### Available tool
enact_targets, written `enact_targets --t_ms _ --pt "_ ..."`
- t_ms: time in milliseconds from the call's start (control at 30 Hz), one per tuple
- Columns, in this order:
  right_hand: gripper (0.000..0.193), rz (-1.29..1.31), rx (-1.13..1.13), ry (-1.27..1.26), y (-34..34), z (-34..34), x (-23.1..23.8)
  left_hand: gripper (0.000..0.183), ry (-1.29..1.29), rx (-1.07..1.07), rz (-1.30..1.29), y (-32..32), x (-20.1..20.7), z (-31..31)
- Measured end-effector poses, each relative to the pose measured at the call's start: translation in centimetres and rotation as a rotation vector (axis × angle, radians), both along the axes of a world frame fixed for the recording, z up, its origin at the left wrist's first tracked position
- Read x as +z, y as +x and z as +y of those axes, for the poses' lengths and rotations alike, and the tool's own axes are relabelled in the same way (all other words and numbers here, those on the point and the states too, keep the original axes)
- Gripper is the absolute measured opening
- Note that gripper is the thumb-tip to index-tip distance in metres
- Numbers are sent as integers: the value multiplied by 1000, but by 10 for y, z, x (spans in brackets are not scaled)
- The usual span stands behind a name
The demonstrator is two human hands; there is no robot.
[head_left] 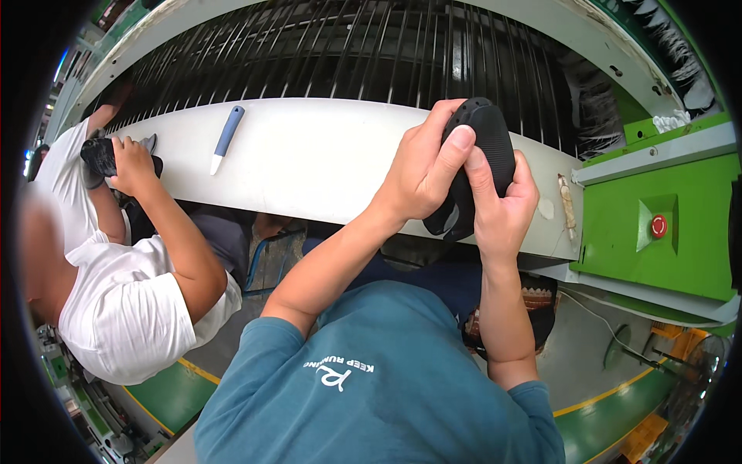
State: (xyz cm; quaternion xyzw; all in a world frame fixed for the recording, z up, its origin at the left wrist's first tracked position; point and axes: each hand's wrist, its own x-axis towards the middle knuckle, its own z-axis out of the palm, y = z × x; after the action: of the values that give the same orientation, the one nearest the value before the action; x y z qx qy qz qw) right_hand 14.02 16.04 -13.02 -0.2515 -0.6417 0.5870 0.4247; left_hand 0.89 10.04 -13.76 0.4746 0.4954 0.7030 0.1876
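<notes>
Both hands grip one black rubber shoe, held up over the far edge of the white table. It looks like a clog or slipper, with a finely ribbed face and small holes at its upper end. My left hand wraps round its left side, thumb lying on the surface. On the right side, my right hand holds it lower down with its thumb pointing up beside the other. The shoe's lower end is partly hidden between my wrists.
The white table bears a blue-handled, white-tipped tool and a tape-wrapped stick. Metal rollers run behind it. At right stands a green machine housing with a red button. A co-worker at left handles a black item.
</notes>
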Motion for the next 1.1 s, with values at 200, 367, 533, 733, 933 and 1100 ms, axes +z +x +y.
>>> enact_targets --t_ms 200,367,533,733,933,1100 --pt "31 65 -11 -38 -8 -3 2 55 30 9 -91 0 -6 2" --pt "35 10 0 -7 -6 -5 5 80 25 -52 -120 -3 -9 -1" --pt "31 -10 11 14 -4 -16 12 76 -34 -29 48 -7 -4 -10" --pt "28 -54 38 57 -3 -24 10 64 -44 -36 -82 -5 4 -25" --pt "27 -34 78 103 -4 -32 9 65 30 -19 -92 -5 -4 -37" --pt "34 -111 115 172 0 -42 16 68 59 -50 -19 -8 12 -56"
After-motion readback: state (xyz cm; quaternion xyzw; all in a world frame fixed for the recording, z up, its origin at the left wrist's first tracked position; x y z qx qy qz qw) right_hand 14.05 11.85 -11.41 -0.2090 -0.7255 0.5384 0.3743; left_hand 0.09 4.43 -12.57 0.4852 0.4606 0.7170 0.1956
